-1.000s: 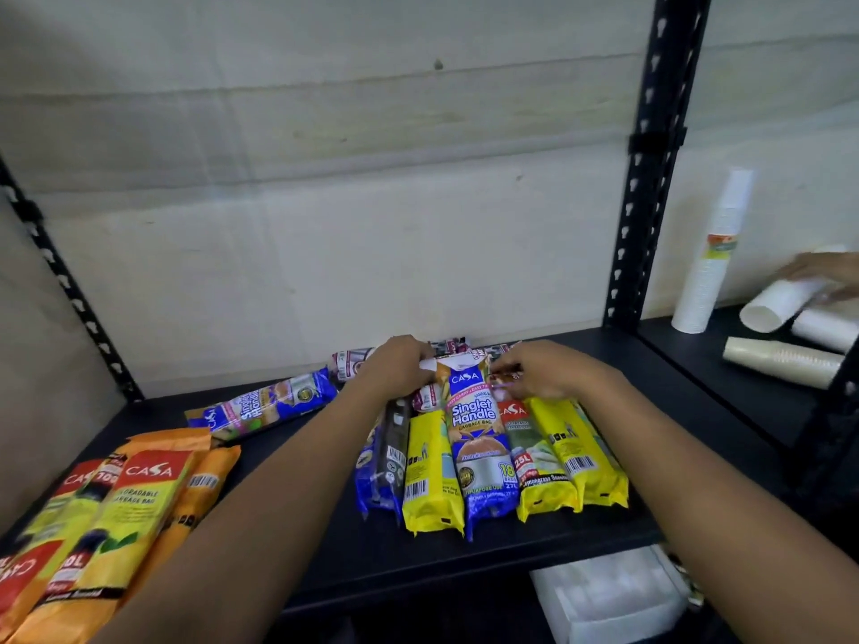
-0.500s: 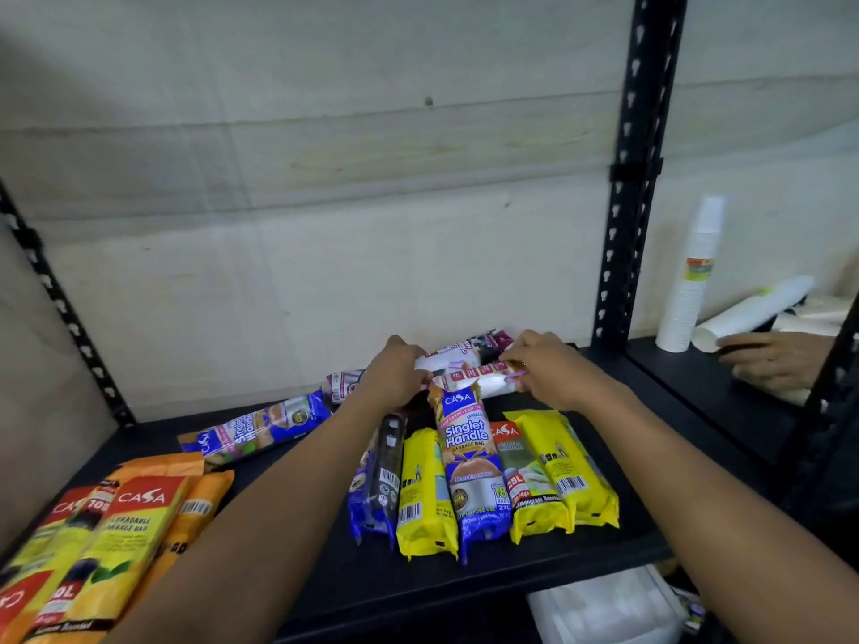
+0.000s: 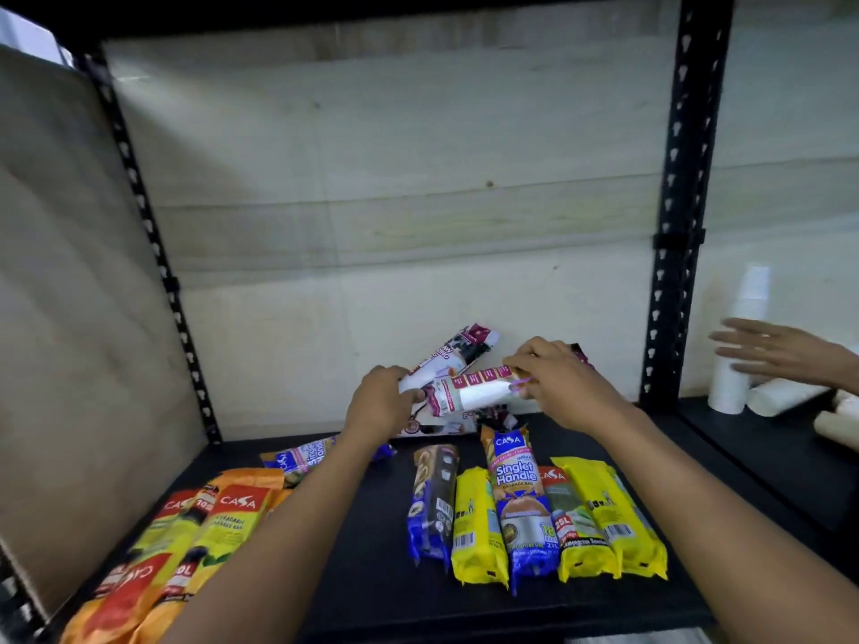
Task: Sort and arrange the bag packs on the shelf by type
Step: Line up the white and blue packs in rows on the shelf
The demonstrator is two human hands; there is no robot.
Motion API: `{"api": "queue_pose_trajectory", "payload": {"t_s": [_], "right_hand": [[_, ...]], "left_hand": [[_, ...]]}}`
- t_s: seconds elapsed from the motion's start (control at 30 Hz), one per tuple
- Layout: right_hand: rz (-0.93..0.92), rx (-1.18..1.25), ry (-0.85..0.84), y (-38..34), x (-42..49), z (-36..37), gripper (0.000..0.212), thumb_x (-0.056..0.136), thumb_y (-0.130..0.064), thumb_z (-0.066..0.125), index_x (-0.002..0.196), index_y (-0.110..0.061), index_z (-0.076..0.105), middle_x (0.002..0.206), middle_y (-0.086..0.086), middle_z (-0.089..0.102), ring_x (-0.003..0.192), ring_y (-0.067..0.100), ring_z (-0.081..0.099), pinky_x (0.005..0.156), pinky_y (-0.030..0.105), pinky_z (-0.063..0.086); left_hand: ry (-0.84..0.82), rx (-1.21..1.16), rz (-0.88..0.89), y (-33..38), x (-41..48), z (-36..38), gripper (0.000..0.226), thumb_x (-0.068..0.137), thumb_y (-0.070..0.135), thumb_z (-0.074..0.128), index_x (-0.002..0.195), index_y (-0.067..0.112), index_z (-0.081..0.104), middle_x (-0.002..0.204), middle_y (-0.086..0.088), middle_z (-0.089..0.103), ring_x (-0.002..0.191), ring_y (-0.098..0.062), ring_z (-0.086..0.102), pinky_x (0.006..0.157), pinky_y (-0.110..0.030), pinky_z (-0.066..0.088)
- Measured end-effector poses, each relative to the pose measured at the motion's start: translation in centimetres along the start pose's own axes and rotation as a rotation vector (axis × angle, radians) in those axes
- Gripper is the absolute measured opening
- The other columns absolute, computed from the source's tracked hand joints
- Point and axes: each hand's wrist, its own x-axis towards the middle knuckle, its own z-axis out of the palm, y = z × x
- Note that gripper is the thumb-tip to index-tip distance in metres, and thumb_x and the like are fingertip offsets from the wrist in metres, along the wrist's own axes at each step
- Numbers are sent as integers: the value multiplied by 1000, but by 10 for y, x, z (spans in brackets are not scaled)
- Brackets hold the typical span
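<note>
Left hand (image 3: pixel 379 404) grip holds a tilted white pack (image 3: pixel 458 353), right hand (image 3: pixel 562 383) grip pinches its twin (image 3: pixel 469 392) alongside; stacking them aligned seems best.

Left hand (image 3: pixel 381 402) and right hand (image 3: pixel 558 383) grip ends of white-maroon pack (image 3: pixel 469 392), just below centre, above black shelf (image 3: pixel 372 574). Second white-maroon pack (image 3: pixel 458 353) angled up behind it. Singlet Handle pack (image 3: pixel 520 499) between yellow packs (image 3: pixel 479 527), 5 o'clock. Orange CASA packs (image 3: pixel 200 527), 8 o'clock. Another person's hand (image 3: pixel 781 350), fingers spread, by paper cup stack (image 3: pixel 739 355), 3 o'clock.
</note>
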Motion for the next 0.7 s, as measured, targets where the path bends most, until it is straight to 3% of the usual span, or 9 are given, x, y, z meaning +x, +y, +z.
{"api": "queue_pose_trajectory", "payload": {"t_s": [0.1,0.27,0.33,0.43,0.5,0.6,0.7], "right_hand": [[-66,14,-17,-29,-5,8,52,89,-12,65,137,-28,54,130,-7,48,112,16,43,91,35,45],[-165,206,-106,-81,-24,23,48,90,-11,67,134,-30,58,126,-10,49,108,9,47,95,27,43],[-184,322,-186,-100,-35,30,49,90,-6,65,132,-31,59,123,-14,49,100,0,54,95,25,45],[-223,338,-294,-125,-48,43,52,93,-3,59,135,-33,56,127,-20,45,105,-2,53,95,25,47],[-256,304,-333,-139,-54,53,52,93,-6,59,137,-34,54,135,-20,44,115,-2,46,102,26,43],[-335,188,-357,-152,-51,66,54,94,-12,60,140,-38,50,148,-21,40,147,8,13,121,46,13],[-367,173,-388,-160,-43,77,58,93,-10,61,139,-44,49,150,-28,38,150,11,9,120,52,14]], "left_hand": [[34,58,-61,-22,-34,-19,28,90,38,68,103,13,69,98,-8,64,81,-25,59,61,-32,39],[12,111,-137,-51,-95,-40,30,89,37,64,101,9,68,103,-13,66,94,-34,62,68,-35,43],[-8,142,-162,-59,-120,-46,36,91,42,63,107,11,67,109,-13,65,100,-33,61,70,-34,41],[-17,211,-206,-64,-155,-53,44,94,47,60,122,13,62,125,-13,60,109,-31,59,82,-38,47],[-4,231,-243,-63,-173,-54,53,95,50,58,134,14,56,135,-10,55,115,-29,58,87,-39,51],[8,332,-280,-58,-190,-52,49,96,56,52,120,14,58,132,-8,53,106,-27,59,76,-36,49],[-3,389,-279,-55,-202,-50,50,96,58,50,116,13,58,132,-8,52,106,-27,59,74,-35,46]]}}
